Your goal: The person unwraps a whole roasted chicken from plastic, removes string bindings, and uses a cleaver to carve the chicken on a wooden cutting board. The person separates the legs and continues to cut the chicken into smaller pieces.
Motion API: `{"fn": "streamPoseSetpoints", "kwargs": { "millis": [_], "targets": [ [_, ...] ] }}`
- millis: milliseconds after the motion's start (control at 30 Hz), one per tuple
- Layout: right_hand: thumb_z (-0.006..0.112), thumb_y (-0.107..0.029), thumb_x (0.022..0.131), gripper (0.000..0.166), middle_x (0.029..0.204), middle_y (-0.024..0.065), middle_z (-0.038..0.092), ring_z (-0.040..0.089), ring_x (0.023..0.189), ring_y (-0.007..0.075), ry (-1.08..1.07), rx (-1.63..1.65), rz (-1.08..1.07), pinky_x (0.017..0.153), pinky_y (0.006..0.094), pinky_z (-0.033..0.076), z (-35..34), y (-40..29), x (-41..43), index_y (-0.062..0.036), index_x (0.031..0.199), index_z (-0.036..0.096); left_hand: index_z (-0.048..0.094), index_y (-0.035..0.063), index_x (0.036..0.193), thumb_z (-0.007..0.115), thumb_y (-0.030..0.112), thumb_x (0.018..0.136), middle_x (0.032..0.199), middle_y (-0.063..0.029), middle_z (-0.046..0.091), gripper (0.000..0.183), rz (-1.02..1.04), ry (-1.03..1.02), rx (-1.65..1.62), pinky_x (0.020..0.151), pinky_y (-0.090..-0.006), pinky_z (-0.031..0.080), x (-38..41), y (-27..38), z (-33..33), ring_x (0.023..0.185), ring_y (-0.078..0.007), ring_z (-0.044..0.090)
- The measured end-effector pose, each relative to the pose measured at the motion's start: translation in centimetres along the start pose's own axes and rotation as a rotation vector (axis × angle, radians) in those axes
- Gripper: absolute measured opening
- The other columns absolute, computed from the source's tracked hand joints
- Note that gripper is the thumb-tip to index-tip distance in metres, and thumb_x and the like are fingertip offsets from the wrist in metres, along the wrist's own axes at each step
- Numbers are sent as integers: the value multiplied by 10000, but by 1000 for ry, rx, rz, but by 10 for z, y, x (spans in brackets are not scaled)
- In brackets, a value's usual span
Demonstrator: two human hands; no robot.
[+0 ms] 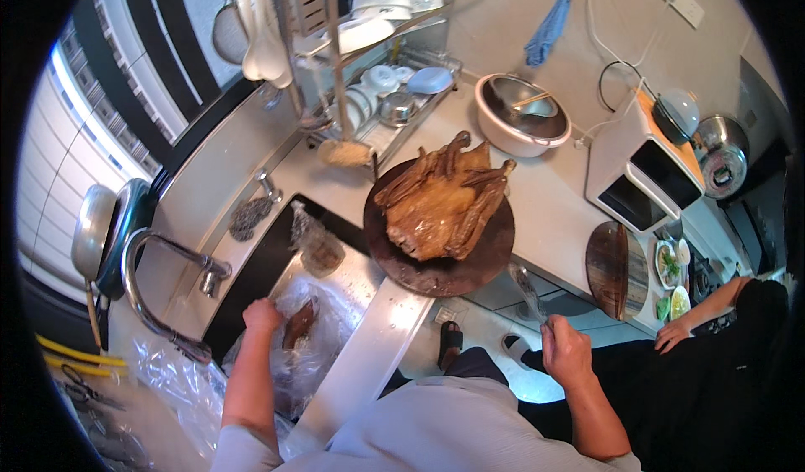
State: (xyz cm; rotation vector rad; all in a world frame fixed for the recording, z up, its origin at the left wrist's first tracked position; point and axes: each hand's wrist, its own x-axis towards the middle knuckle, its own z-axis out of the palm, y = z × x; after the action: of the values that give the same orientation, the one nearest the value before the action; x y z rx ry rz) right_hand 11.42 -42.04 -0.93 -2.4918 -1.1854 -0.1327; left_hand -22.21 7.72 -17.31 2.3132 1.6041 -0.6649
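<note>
A whole roasted duck (pixel 446 201) with browned skin lies on a round, dark wooden chopping board (pixel 434 283) beside the sink. My right hand (pixel 567 351) grips a knife (pixel 527 289), its metal blade angled towards the board's right edge without touching the bird. Over the sink (pixel 361 277), my left hand (pixel 263 316) is closed in a fist at the edge of a clear plastic bag (pixel 321 340). Inside that bag sits a brown piece of food (pixel 300 322). The fingers of the left hand are mostly hidden from above.
A curved faucet (pixel 141 271) stands at the sink's left. Behind the board are a dish rack (pixel 402 132) and a pink basin (pixel 525 139). A white countertop appliance (pixel 641 164) and a wooden board (pixel 607 271) stand to the right. Another person's hand (pixel 673 333) is close by at right.
</note>
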Motion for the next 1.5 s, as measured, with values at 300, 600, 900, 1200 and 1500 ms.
{"fn": "streamPoseSetpoints", "kwargs": {
  "millis": [300, 600, 900, 1200, 1500],
  "targets": [
    [647, -135, 989, 205, 674, 112, 612, 594, 439, 216, -201, 808, 709, 410, 417, 482, 26, 56, 75, 18, 1002, 511, 762, 45, 1232, 811, 207, 919, 1087, -113, 779, 356, 703, 433, -873, 892, -335, 576, -37, 216, -130, 994, -222, 759],
    [662, -231, 973, 297, 820, 282, 703, 722, 729, 443, -414, 656, 485, 698, 522, 568, 70, 134, 112, 22, 1111, 588, 725, 87, 1337, 769, 419, 964, 1204, -205, 752, 501, 684, 291, -461, 995, -399, 531, 31, 403, -216, 1120, -306, 722],
    [663, -197, 982, 254, 782, 234, 698, 685, 625, 320, -544, 831, 314, 598, 456, 542, 83, 180, 144, 28, 1055, 571, 776, 53, 1265, 877, 453, 847, 1251, -177, 759, 587, 501, -127, -398, 1019, -371, 520, 96, 519, -245, 1134, -276, 711],
    [657, -254, 963, 290, 844, 297, 701, 683, 827, 519, -566, 708, 265, 762, 586, 541, 80, 190, 155, -18, 1105, 568, 783, -5, 1165, 878, 296, 801, 1103, -170, 775, 482, 409, -182, -358, 899, -390, 569, 116, 541, -231, 980, -268, 733],
    [637, -236, 976, 283, 851, 299, 695, 685, 845, 519, -493, 648, 338, 767, 586, 539, 91, 173, 138, 3, 1092, 540, 729, 18, 982, 885, 270, 896, 920, -59, 730, 309, 476, -356, -925, 728, -338, 565, 86, 526, -247, 775, -158, 676]
  ]
}}
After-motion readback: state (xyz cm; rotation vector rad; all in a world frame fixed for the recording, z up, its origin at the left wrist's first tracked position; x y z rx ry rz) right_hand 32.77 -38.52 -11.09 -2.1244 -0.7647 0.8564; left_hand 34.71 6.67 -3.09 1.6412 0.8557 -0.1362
